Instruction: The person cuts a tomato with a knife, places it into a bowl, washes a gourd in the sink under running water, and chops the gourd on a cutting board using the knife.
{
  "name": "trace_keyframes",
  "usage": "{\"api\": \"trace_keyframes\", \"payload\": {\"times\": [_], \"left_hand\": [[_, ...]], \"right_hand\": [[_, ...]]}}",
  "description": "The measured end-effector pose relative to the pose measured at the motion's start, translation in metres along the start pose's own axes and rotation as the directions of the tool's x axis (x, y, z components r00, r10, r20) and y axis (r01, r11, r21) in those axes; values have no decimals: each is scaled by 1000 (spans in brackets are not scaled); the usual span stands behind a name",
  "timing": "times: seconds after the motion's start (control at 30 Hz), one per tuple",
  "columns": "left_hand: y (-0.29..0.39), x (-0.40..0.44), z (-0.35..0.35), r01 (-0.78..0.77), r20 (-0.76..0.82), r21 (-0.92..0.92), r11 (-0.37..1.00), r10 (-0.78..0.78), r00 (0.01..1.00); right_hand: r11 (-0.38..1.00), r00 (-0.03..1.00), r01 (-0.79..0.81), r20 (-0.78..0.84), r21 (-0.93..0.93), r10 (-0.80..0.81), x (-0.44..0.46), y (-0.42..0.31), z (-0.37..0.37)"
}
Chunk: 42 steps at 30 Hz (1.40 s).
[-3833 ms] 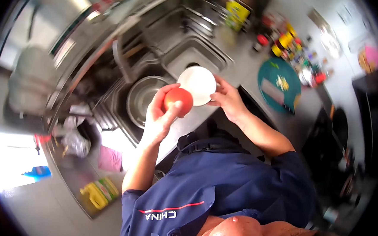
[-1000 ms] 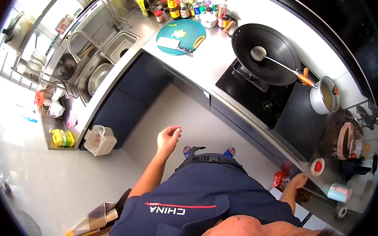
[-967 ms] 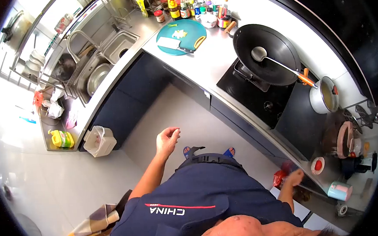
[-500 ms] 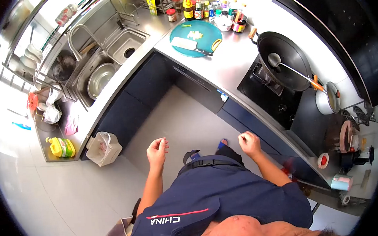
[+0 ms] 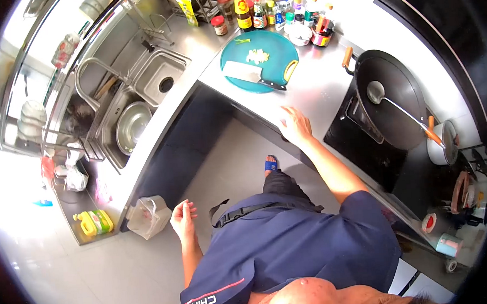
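Note:
My right hand [image 5: 296,126] reaches over the counter's front edge, fingers apart and nothing in it. Just beyond it is a round teal cutting board [image 5: 243,50] with a yellow-rimmed handle hole. A cleaver [image 5: 243,72] lies flat across the board, its black handle towards the right. Chopped pale pieces [image 5: 257,56] sit in a small pile behind the blade, with a few green strips [image 5: 242,40] farther back. Low at my left side hangs my left hand [image 5: 183,218], its fingers loosely curled and holding nothing. It is nearest to the white waste bin [image 5: 148,218].
A black wok [image 5: 395,117] stands on the stove, a metal ladle [image 5: 376,92] resting in it. Beside it is a small pot [image 5: 442,143]. Sauce bottles [image 5: 242,10] line the wall. Leftward are a double sink [image 5: 163,76] with a metal basin [image 5: 134,128] and a yellow jug [image 5: 95,222].
I have stepped closer to the counter. My right hand has moved forward and its fingers have opened out. My left hand has dropped lower and to the left.

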<state>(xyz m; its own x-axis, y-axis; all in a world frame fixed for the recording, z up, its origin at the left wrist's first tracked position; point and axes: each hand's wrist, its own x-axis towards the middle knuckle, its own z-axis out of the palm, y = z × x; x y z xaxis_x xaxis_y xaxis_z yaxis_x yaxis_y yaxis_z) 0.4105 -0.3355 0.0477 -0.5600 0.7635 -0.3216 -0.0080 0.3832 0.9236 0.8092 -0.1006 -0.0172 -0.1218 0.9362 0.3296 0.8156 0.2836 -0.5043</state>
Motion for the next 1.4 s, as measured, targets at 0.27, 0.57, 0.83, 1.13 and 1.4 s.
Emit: {"api": "trace_keyframes", "payload": {"times": [0.27, 0.57, 0.83, 1.13, 1.4], "left_hand": [[62, 59, 32, 5, -17, 46, 999, -4, 1000], [92, 133, 65, 32, 88, 120, 992, -43, 995], [110, 265, 75, -78, 313, 123, 989, 36, 949], [153, 347, 157, -553, 747, 240, 798, 212, 630], [155, 337, 291, -946, 962, -65, 317, 273, 26]], "right_hand": [[975, 989, 17, 144, -223, 16, 115, 31, 52], [969, 974, -14, 216, -248, 69, 142, 49, 79], [947, 947, -252, 150, -200, 283, 151, 12, 68], [732, 790, -598, 86, 326, 607, 153, -16, 46], [770, 764, -633, 231, 84, 603, 172, -9, 32]]}}
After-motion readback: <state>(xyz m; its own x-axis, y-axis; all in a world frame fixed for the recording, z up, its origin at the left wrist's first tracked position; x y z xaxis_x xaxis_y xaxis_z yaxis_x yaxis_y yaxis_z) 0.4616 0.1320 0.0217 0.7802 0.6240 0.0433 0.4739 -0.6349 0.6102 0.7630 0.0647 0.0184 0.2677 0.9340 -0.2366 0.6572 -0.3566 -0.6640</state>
